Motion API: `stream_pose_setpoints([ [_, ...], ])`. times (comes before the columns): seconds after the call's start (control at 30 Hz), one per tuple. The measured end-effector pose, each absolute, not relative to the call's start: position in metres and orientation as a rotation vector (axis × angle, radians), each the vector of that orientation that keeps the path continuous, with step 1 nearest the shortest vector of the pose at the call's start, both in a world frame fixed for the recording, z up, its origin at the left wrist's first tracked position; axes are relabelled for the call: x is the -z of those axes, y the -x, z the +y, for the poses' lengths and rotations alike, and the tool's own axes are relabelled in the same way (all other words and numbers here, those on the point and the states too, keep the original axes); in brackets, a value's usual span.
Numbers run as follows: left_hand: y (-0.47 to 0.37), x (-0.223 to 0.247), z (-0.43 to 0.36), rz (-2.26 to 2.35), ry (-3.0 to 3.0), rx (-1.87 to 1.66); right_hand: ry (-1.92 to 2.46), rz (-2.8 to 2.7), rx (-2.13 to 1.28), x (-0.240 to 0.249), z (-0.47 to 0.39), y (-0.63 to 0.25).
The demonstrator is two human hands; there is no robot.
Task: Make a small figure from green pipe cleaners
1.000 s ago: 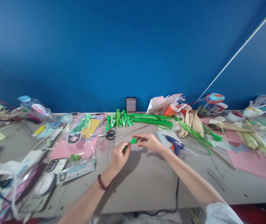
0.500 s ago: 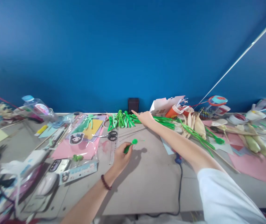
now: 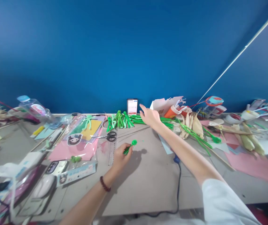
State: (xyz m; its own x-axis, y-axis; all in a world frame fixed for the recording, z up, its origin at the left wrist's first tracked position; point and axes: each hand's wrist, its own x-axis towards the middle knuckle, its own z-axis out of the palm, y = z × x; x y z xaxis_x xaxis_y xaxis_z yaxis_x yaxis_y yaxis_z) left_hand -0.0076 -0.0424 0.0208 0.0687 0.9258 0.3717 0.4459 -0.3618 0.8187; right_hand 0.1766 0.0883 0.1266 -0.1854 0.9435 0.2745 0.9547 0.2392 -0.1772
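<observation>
My left hand [image 3: 122, 155], with a dark beaded bracelet at the wrist, is closed around a green fuzzy piece [image 3: 134, 142] with a rounded top, held over the middle of the table. My right hand [image 3: 150, 116] reaches to the back with its index finger stretched out and nothing seen in it. Just left of that finger, a phone [image 3: 132, 107] with a lit screen leans upright against the blue wall. Green fuzzy figures [image 3: 119, 119] stand in a row left of the phone. A bundle of green stems [image 3: 167, 122] lies behind and beside my right hand.
Black-handled scissors [image 3: 111, 136] and a clear ruler [image 3: 111, 153] lie left of centre. Farther left are a plastic-wrapped paper pack [image 3: 84, 150], a bottle [image 3: 38, 109] and a mouse [image 3: 44, 186]. On the right are dried husks [image 3: 197, 126], pink paper [image 3: 253, 165] and a cable [image 3: 179, 184].
The phone screen has gone from dark to lit. My right hand has drawn back slightly to the right of the phone. The view has shifted a little; my left hand keeps its hold.
</observation>
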Motion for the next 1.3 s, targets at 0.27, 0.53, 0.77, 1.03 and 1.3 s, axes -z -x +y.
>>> stream_pose_setpoints([
  [0.27, 0.009, -0.023, -0.044, 1.362, -2.098, -1.233, 1.064, -2.199, -0.995, -0.096, 0.0, -0.184],
  [0.53, 0.012, -0.026, -0.044, 1.389, -2.197, -1.3, 1.069, -2.145, -0.965, -0.084, -0.003, -0.179],
  [0.77, 0.01, -0.027, -0.045, 1.385, -2.188, -1.31, 1.058, -2.053, -0.967, -0.071, -0.004, -0.177],
  [1.03, 0.01, -0.025, -0.044, 1.337, -2.069, -1.355, 0.981, -1.999, -0.935, -0.059, -0.001, -0.175],
  [1.3, 0.009, -0.033, -0.034, 1.067, -0.959, -1.007, 1.011, -1.971, -0.985, -0.07, 0.001, -0.178],
])
